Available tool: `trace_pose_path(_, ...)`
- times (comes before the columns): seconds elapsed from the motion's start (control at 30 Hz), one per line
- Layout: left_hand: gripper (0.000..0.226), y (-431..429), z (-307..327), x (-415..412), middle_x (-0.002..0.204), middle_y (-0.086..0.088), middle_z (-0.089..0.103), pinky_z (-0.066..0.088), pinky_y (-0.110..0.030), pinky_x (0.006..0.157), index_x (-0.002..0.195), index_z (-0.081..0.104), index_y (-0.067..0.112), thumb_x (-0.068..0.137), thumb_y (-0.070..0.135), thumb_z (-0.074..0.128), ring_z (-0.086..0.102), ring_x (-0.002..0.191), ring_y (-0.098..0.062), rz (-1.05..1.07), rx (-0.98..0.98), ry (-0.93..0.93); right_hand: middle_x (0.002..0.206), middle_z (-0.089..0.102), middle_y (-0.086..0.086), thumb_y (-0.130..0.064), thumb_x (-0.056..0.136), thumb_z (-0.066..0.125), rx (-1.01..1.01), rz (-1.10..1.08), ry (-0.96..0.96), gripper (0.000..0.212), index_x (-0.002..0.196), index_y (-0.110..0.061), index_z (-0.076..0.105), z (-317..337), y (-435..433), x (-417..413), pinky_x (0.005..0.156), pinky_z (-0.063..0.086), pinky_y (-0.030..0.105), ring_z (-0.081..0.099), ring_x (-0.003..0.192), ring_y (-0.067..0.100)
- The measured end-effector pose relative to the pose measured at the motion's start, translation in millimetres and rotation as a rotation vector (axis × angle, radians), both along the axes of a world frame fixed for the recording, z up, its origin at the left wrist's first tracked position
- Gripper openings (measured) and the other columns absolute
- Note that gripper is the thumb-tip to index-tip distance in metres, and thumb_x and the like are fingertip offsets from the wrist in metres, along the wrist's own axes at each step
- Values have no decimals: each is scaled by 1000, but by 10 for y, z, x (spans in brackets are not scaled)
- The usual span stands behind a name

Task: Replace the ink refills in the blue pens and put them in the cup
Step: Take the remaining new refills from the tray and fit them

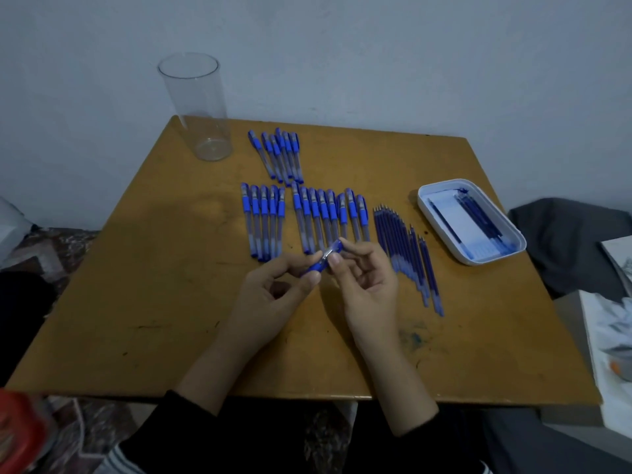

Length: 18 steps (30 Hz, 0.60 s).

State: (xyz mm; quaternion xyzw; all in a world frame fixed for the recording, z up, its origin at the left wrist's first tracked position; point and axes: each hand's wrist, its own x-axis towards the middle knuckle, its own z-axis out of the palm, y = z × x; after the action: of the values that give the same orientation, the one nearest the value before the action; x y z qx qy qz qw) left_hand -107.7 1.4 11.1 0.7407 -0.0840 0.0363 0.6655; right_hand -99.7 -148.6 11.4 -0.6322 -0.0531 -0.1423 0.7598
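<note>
Blue and capped, one pen (pixel 322 261) is held over the wooden table (pixel 171 295), well to the near right of the clear plastic cup (pixel 196 107). The left hand (pixel 270 295) pinches its lower end and the right hand (pixel 369 282) pinches its upper end. Rows of blue pens (pixel 321 217) lie right of the cup, loose refills (pixel 400 241) farther right, and a white tray (pixel 421 200) farthest.

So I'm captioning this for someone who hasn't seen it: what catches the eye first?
The left hand and right hand pinch one blue pen over the middle of the table. Behind it lie rows of capped pens, with loose refills to their right. An empty clear cup stands at the far left corner.
</note>
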Motion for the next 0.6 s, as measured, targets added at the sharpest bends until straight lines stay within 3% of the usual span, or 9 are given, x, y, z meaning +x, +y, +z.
trace_pose_path(0.13,19,7,25,33,100,-19,69,46,-35,64,104,74,50,90,37,75,61,79,-36,-19,24,-16,84,68,-10,4,88,64,8,-11,-18,16,89,-11,60,-42,-18,8,77,55,21,65,82,6)
trace_pose_path(0.2,24,18,16,37,104,-20,69,48,-44,68,106,71,56,88,40,69,63,83,-40,-22,33,-31,84,68,-10,4,87,65,30,-8,-9,15,87,-10,60,-54,-16,10,78,55,21,66,83,6)
trace_pose_path(0.33,33,19,13,31,95,-13,68,44,-51,57,108,69,60,91,32,66,54,71,-44,-44,50,-53,89,68,-1,-4,84,67,100,8,-4,10,89,-11,62,-55,-2,13,81,55,22,67,88,10)
trace_pose_path(0.4,32,29,9,32,88,-12,65,39,-48,54,110,69,59,92,33,65,48,63,-39,-58,44,-60,89,69,-2,-2,85,67,129,21,-4,10,89,-10,62,-51,6,14,81,55,22,68,88,9)
trace_pose_path(0.47,28,46,13,38,81,-10,61,36,-34,50,113,70,54,92,37,63,43,57,-24,-78,40,-64,87,70,-5,3,86,66,138,22,-4,13,88,-9,61,-45,12,18,81,55,21,68,88,8)
trace_pose_path(0.53,29,65,10,45,74,-2,59,36,-19,51,117,69,44,94,29,61,43,56,-6,-98,44,-53,87,71,-6,7,86,64,134,22,-8,17,87,-9,60,-46,20,20,82,55,21,68,89,8)
trace_pose_path(0.6,28,73,19,49,70,7,57,36,-13,52,119,66,34,94,23,57,44,54,-1,-125,34,-36,88,71,-6,6,86,64,132,26,-11,16,87,-9,60,-43,21,22,83,55,22,68,90,8)
